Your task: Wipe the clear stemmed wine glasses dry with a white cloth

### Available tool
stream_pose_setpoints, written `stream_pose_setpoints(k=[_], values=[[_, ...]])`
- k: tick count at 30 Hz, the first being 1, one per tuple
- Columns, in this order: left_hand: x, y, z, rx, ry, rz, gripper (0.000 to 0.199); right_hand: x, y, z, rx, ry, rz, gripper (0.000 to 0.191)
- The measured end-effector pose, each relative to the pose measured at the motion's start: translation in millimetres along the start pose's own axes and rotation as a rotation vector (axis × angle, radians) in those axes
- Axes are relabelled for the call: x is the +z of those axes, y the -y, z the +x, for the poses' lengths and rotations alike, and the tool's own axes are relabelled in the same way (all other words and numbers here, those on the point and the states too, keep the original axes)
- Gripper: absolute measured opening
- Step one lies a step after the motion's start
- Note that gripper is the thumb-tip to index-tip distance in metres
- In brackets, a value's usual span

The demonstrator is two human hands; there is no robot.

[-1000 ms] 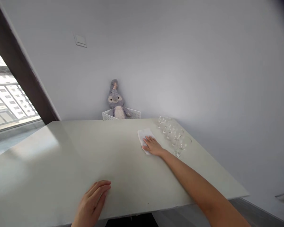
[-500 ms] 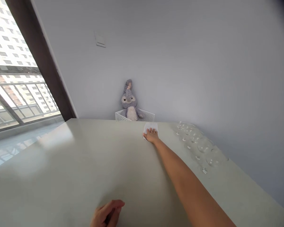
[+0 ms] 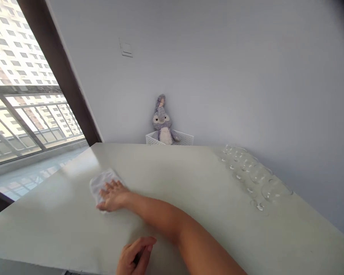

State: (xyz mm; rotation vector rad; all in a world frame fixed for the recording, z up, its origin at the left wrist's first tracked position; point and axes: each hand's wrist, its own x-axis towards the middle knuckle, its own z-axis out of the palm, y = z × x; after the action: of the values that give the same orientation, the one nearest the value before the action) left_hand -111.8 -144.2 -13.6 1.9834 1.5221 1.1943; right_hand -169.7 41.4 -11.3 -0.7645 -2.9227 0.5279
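Observation:
My right hand (image 3: 113,196) lies flat with spread fingers on a white cloth (image 3: 99,183), pressing it against the pale tabletop (image 3: 172,183) left of centre. The cloth's far edges show beyond the fingertips; its middle is under the palm. My left hand (image 3: 135,255) is at the near edge of the view, below the right forearm. Its fingers are curled, with thumb and forefinger close together and nothing visible in them. Along the right side of the table runs a row of clear stemmed glasses (image 3: 272,191).
Behind the table's far edge, a grey plush rabbit (image 3: 161,121) sits in a white perforated basket (image 3: 186,139) against the grey wall (image 3: 218,76). A light switch (image 3: 126,49) is on that wall. At left, a dark-framed window (image 3: 60,65) looks onto a balcony railing.
My right hand and the cloth have moved from the table's far edge leftward and nearer to me. My left hand stays curled in about the same place. The view has shifted slightly left.

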Motion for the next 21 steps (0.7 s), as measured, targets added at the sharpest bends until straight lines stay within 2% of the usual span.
stream_pose_setpoints(k=[2, 4, 6, 8, 10, 13, 17, 21], values=[[-5.3, 0.1, 0.6, 0.016, 0.016, 0.019, 0.022, 14.8, 28.6, -15.4, -0.183, 0.005, -0.016, 0.069], [-8.6, -1.0, 0.5, 0.013, 0.01, 0.037, 0.022, 23.1, 41.1, -41.1, -0.314, -0.017, -0.042, 0.065], [-9.5, -3.1, -1.1, 0.023, -0.005, 0.057, 0.021, 24.5, 38.3, -71.9, -0.38, -0.039, -0.055, 0.065], [-8.5, -4.8, -3.8, 0.062, -0.01, 0.088, 0.018, 19.8, 24.3, -103.6, -0.37, -0.044, -0.044, 0.065], [-6.6, -4.7, -6.9, 0.096, -0.029, 0.113, 0.017, 10.5, 3.6, -133.9, -0.292, -0.039, -0.023, 0.066], [-4.4, -1.5, -9.5, 0.077, -0.03, 0.119, 0.02, -7.5, -33.6, -176.9, -0.112, -0.058, -0.004, 0.066], [-4.4, 0.6, -8.5, 0.026, 0.024, 0.111, 0.025, -30.1, -85.3, -237.3, 0.212, -0.085, -0.032, 0.065], [-5.3, -2.4, -7.4, 0.01, 0.061, 0.105, 0.028, -41.5, -125.3, -305.5, 0.518, -0.14, -0.107, 0.067]])
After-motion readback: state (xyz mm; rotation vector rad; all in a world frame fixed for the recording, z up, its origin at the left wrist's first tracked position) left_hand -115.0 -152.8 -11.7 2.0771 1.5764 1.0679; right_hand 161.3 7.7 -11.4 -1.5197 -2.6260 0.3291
